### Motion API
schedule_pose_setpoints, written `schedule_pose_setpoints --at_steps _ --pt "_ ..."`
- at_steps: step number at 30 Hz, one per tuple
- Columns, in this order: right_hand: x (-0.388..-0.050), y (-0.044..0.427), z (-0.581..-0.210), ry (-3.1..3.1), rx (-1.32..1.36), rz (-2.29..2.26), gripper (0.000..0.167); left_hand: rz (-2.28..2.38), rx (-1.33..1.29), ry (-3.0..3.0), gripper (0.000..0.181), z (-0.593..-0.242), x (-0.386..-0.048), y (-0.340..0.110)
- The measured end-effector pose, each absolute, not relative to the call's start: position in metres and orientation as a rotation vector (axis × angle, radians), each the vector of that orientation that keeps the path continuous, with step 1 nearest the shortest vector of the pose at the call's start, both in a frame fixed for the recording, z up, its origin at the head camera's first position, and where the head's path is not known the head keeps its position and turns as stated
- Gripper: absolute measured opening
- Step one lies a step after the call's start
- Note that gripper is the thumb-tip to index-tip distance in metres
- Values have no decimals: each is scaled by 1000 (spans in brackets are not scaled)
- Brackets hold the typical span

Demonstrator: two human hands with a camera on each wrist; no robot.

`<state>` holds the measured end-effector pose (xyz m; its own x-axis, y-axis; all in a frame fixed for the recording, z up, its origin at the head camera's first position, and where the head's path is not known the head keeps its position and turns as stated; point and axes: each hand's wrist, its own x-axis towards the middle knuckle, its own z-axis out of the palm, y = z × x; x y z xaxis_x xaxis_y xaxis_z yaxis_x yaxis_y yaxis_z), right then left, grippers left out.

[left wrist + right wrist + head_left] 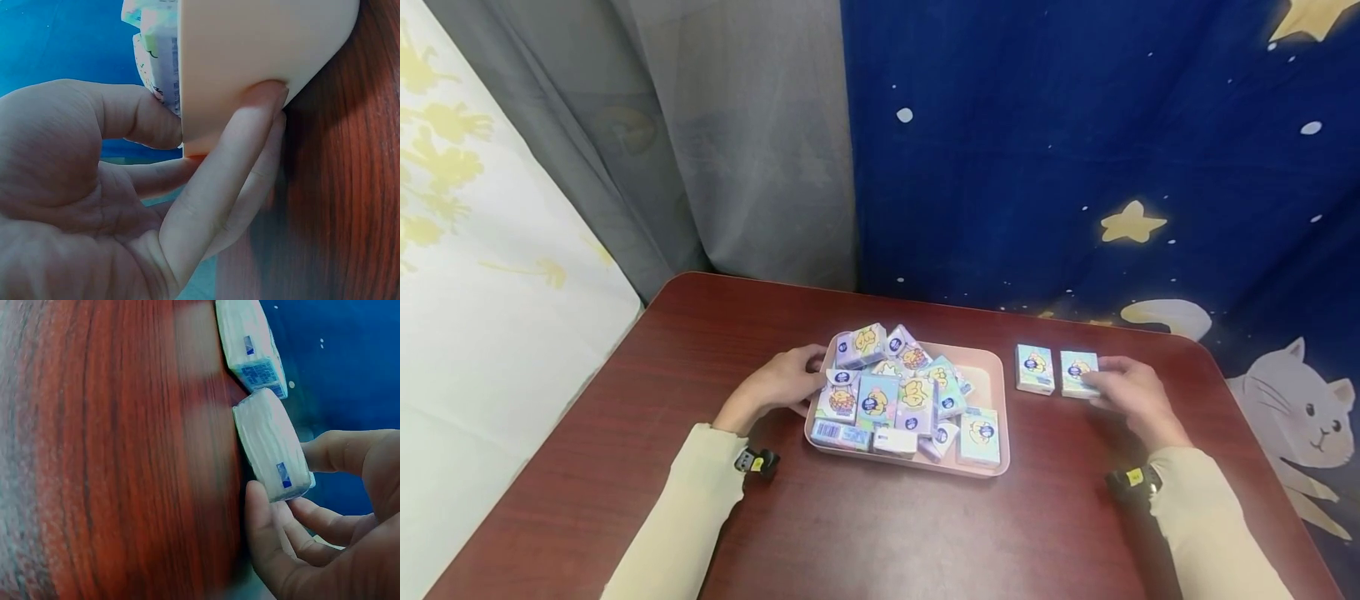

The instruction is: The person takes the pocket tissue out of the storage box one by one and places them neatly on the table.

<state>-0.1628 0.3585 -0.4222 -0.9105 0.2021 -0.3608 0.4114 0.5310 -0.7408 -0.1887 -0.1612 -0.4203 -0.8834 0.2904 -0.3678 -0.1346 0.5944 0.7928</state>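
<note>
A pink tray [992,367] on the table holds a heap of small tissue packs [877,398] printed with cartoon figures. At its left end, my left hand [786,377] grips the tray, thumb at the rim and fingers against the outer wall [262,50]. To the right of the tray, two light-blue tissue packs lie side by side on the table. My right hand [1135,396] holds the right-hand pack [1077,372] between thumb and fingers. In the right wrist view that pack [272,447] sits close to the other pack [250,337], its white folded tissue showing along the side.
The dark red wooden table [880,533] has rounded far corners. Behind it hang a grey curtain [760,142] and a blue curtain [1000,167] with stars and a cat. A white cloth [490,333] with yellow flowers hangs along the left side.
</note>
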Motion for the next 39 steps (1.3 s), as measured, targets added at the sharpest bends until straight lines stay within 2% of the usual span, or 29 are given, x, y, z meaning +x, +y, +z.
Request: schedule_pose_setpoints --at_steps 14,39 --pt "-172 349 -421 2658 511 -1200 69 1209 133 2375 59 -421 -191 -162" --pt "-172 346 -424 2605 527 -1205 70 1226 138 2364 58 -422 -189 -162"
